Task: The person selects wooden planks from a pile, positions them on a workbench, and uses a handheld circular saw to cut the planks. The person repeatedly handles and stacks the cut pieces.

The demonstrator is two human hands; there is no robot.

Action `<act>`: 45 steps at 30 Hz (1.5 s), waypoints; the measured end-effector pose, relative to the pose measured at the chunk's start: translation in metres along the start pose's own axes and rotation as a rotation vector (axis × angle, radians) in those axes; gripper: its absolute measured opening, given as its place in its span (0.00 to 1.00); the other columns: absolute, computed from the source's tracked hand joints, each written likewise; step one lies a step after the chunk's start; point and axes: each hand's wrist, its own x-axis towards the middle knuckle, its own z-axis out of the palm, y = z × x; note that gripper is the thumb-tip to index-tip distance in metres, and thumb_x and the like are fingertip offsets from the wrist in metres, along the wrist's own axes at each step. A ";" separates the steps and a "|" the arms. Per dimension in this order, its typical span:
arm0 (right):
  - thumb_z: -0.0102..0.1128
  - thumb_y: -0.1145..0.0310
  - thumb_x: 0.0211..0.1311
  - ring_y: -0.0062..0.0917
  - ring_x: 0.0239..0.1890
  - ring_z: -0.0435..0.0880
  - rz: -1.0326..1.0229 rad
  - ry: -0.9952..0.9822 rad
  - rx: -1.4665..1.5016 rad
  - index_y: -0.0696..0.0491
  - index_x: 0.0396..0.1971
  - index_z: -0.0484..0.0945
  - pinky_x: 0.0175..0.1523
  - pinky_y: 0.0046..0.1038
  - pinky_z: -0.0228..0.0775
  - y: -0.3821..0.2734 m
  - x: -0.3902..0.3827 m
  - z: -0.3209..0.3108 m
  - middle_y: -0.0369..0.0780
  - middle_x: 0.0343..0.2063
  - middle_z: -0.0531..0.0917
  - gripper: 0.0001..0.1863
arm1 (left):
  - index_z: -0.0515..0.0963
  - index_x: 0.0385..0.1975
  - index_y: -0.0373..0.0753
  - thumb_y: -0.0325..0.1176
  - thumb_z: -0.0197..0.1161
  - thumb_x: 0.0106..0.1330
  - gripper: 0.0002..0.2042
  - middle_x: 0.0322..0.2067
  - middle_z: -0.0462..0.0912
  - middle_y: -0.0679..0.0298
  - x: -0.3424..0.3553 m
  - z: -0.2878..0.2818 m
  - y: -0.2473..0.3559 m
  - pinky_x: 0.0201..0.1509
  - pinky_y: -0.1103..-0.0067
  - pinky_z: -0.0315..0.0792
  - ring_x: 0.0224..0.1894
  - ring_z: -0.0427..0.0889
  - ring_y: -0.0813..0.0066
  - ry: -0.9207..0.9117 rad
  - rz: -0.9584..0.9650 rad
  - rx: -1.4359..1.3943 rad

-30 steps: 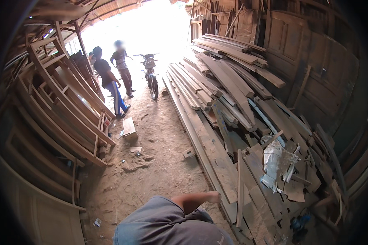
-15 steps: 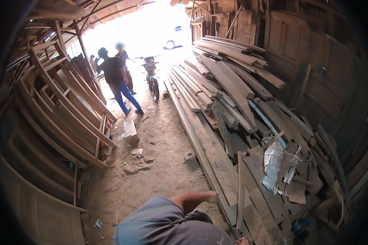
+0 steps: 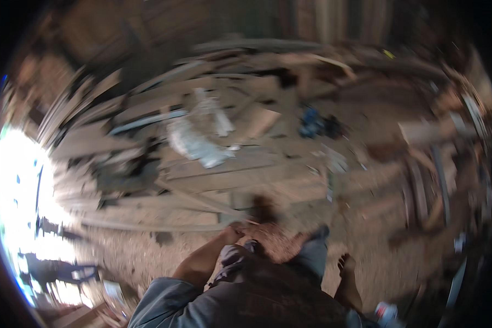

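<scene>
Viewpoint swung right since the earlier frame; the bright opening [image 3: 19, 180] shifted to the left rim.
The lumber pile [image 3: 218, 179] then lay crosswise ahead, which likely put its near edge within easier reach; white sheeting [image 3: 188, 143] rested on it. The left hand [image 3: 232, 233] was curled beside the near-edge board [image 3: 147, 224]; blur hid any grip or contact. The right hand [image 3: 346, 264] appeared unclenched and unloaded above the dirt floor [image 3: 388, 259].

Dim | blown-out glare left | motion blur overall | dark fisheye rim
</scene>
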 end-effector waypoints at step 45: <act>0.69 0.58 0.73 0.43 0.55 0.85 -0.904 0.427 -0.036 0.58 0.62 0.79 0.62 0.38 0.75 -0.660 0.286 -0.004 0.51 0.50 0.86 0.25 | 0.83 0.57 0.35 0.44 0.70 0.73 0.21 0.45 0.89 0.60 0.422 -0.143 0.681 0.51 0.71 0.80 0.44 0.85 0.72 0.041 0.355 -0.135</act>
